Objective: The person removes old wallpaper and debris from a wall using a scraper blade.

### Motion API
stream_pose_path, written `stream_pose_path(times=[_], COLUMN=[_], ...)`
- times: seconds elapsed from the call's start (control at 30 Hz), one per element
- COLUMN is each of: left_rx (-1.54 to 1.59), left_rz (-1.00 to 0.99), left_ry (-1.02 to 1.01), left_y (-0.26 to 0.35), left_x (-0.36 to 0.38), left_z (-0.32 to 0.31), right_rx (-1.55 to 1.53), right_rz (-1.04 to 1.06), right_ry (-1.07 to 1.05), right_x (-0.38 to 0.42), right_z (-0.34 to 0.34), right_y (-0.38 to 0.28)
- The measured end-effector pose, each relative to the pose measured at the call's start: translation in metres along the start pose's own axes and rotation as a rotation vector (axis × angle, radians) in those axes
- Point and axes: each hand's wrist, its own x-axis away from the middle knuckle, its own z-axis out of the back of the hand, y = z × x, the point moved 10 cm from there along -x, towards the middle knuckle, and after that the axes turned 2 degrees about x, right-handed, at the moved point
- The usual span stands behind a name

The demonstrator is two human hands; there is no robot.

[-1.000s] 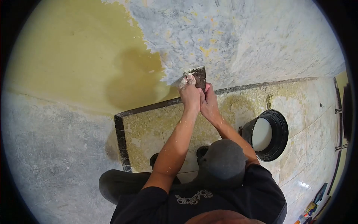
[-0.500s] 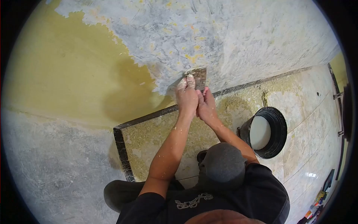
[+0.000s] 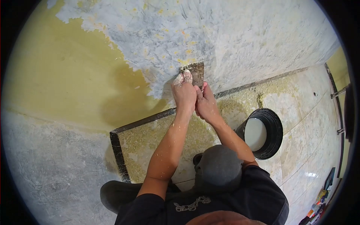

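Observation:
A wide flat scraper with a stained, flake-covered blade lies against the wall, near its foot. My left hand is closed on it, with whitened fingertips pressed onto the blade face. Just right of it and lower, my right hand is wrapped around the scraper's lower end; the handle is hidden by both hands. Around the blade the wall is bare grey-white with small yellow specks. Yellow paint still covers the wall to the left, ending in a ragged edge.
A black bucket holding whitish liquid stands right of my right forearm. Paint flakes litter the tiled floor along the dark skirting strip. My bent knee is beneath my arms. Several tools lie at the far right.
The scraper and both hands have moved a little way up the wall, with both hands keeping their hold. The whole view has shifted slightly.

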Motion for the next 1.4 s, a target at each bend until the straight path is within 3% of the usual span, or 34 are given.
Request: stream_pose_path(times=[0.03, 0.07, 0.13, 0.17, 0.2, 0.23, 0.3, 0.37, 0.4, 0.43, 0.5, 0.57, 0.6, 0.67, 0.7, 0.73, 0.77, 0.83, 0.87, 0.93, 0.97, 1.0, 1.07, 1.1, 1.23, 1.4], left_rx=[0.051, 0.044, -0.028, 0.017, 0.071, -0.057, -0.085, -0.141, -0.306, -0.472, -0.678, -0.591, -0.591, -0.949, -0.94, -0.985, -1.031, -0.879, -0.78, -0.696, -0.801, -0.901, -1.044, -1.17, -1.2, -1.344], left_rz=[0.051, 0.062, -0.13, -0.069, 0.007, -0.077, 0.033, 0.106, 0.179, 0.253, 0.128, 0.197, 0.183, 0.038, 0.038, -0.171, -0.387, -0.882, -0.805, -0.716, -0.843, -0.973, -0.899, -0.832, -0.921, -0.803], left_ry=[-0.019, -0.023, -0.088, -0.183, -0.275, -0.423, -0.551, -0.655, -0.741, -0.815, -0.914, -1.0, -0.985, -1.079, -1.073, -1.124, -1.161, -1.041, -1.137, -1.207, -1.417, -1.629, -1.681, -1.749, -1.739, -1.69], left_y=[-0.002, -0.003, 0.006, 0.007, 0.004, 0.001, -0.028, -0.062, -0.097, -0.133, -0.173, -0.174, -0.174, -0.184, -0.186, -0.177, -0.168, -0.124, -0.123, -0.125, -0.153, -0.162, -0.178, -0.19, -0.203, -0.206], left_x=[0.001, -0.006, -0.014, -0.005, 0.006, 0.016, 0.038, 0.045, 0.046, 0.048, 0.046, 0.077, 0.083, 0.107, 0.114, 0.123, 0.134, 0.164, 0.176, 0.197, 0.228, 0.251, 0.254, 0.26, 0.262, 0.26], left_z=[-0.003, -0.005, -0.009, -0.02, -0.029, -0.035, -0.029, -0.012, -0.001, 0.013, 0.018, 0.007, 0.002, -0.007, -0.015, -0.032, -0.048, -0.078, -0.094, -0.124, -0.141, -0.146, -0.148, -0.146, -0.139, -0.131], right_rx=[0.1, 0.099, 0.126, 0.14, 0.1, 0.049, 0.213, 0.332, 0.381, 0.583, 1.05, 1.142, 1.148, 1.323, 1.386, 1.446, 1.458, 1.844, 1.843, 1.659, 1.643, 1.646, 1.761, 1.731, 1.718, 1.715], right_rz=[0.144, 0.133, 0.289, 0.253, 0.071, -0.106, -0.087, -0.214, -0.19, -0.294, -0.458, -0.637, -0.618, -0.755, -0.892, -1.03, -1.021, -0.338, -0.322, -0.576, -0.355, -0.341, -0.434, -0.307, -0.591, -0.597], right_ry=[0.021, 0.03, 0.019, 0.069, -0.038, -0.149, -0.042, 0.054, 0.031, 0.049, 0.011, -0.01, -0.018, -0.325, -0.404, -0.485, -0.489, -0.436, -0.446, -0.557, -0.453, -0.465, -0.411, -0.291, -0.307, -0.524], right_x=[-0.005, -0.014, -0.013, -0.004, 0.008, 0.025, 0.058, 0.098, 0.114, 0.135, 0.161, 0.168, 0.154, 0.14, 0.132, 0.127, 0.13, 0.11, 0.108, 0.118, 0.121, 0.117, 0.129, 0.129, 0.13, 0.13], right_z=[0.0, 0.002, 0.005, 0.025, 0.033, 0.036, 0.098, 0.171, 0.211, 0.247, 0.307, 0.346, 0.34, 0.317, 0.322, 0.329, 0.332, 0.303, 0.302, 0.296, 0.3, 0.306, 0.338, 0.354, 0.317, 0.307], right_y=[-0.009, -0.002, -0.026, -0.037, -0.038, -0.029, -0.027, -0.021, -0.001, 0.003, 0.021, 0.063, 0.072, 0.104, 0.134, 0.166, 0.192, 0.189, 0.19, 0.193, 0.186, 0.19, 0.205, 0.215, 0.168, 0.175])
